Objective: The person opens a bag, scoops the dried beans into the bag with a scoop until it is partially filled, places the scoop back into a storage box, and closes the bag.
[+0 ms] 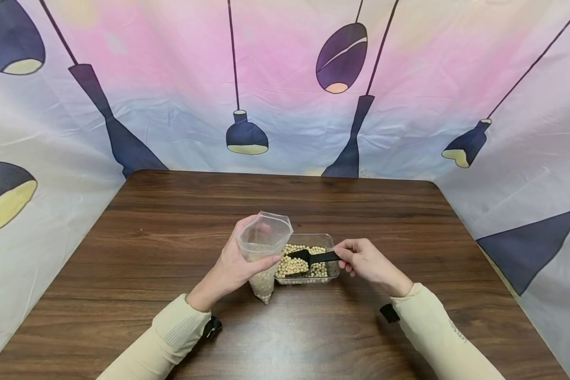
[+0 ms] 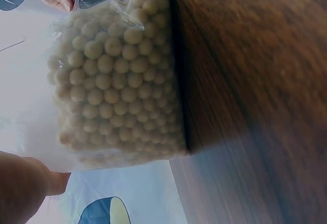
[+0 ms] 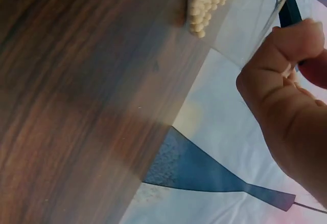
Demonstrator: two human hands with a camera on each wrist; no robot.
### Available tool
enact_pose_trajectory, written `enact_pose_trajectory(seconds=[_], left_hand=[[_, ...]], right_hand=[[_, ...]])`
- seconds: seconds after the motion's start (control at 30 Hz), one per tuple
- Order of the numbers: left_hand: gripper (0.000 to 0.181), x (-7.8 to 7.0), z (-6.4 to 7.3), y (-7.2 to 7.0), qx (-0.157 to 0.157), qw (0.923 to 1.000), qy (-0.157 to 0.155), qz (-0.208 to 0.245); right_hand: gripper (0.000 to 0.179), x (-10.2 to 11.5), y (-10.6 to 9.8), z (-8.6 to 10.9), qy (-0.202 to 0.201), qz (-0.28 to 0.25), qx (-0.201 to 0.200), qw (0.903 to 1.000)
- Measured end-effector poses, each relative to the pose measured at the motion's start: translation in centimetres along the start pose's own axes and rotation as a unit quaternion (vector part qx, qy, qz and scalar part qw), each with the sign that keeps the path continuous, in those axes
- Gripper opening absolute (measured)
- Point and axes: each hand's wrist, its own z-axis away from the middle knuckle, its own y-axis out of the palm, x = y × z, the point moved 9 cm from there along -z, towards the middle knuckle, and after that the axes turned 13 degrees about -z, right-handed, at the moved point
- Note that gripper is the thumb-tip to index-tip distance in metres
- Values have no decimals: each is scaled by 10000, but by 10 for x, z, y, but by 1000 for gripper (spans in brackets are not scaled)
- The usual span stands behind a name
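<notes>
My left hand [image 1: 235,264] holds a clear plastic bag [image 1: 265,232] upright by its side, thumb in front, with its mouth open at the top. Pale round beans [image 2: 115,81] fill the lower part of the bag, close over the table in the left wrist view. Right beside the bag is a clear rectangular tub [image 1: 333,270] holding more of the same beans [image 1: 292,267]. Between thumb and fingers, my right hand [image 1: 366,261] pinches the handle of a black scoop [image 1: 325,257]. The scoop's head lies over the beans inside the tub.
Both things are on a dark wood-grain table [image 1: 285,343]. A printed cloth [image 1: 185,79] with lamp drawings hangs behind the table and along its sides. A black strap [image 1: 212,327] shows at the left sleeve, another black piece [image 1: 389,313] at the right sleeve.
</notes>
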Motion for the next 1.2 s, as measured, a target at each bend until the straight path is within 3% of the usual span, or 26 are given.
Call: enact_pose_trajectory(seconds=[0.33, 0.57, 0.97, 1.2], left_hand=[[82, 0, 0, 0, -1, 10000, -62, 10], [83, 1, -1, 0, 48, 9999, -106, 37], [85, -1, -1, -2, 42, 10000, -47, -62], [84, -1, 0, -2, 29, 10000, -48, -48]], right_hand=[[24, -17, -24, -6, 358, -629, -697, 9949], [30, -22, -37, -8, 507, -1322, -756, 9870], [37, -10, -54, -3, 376, -2186, -799, 9718], [35, 16, -55, 3, -19, -2700, -770, 9598]])
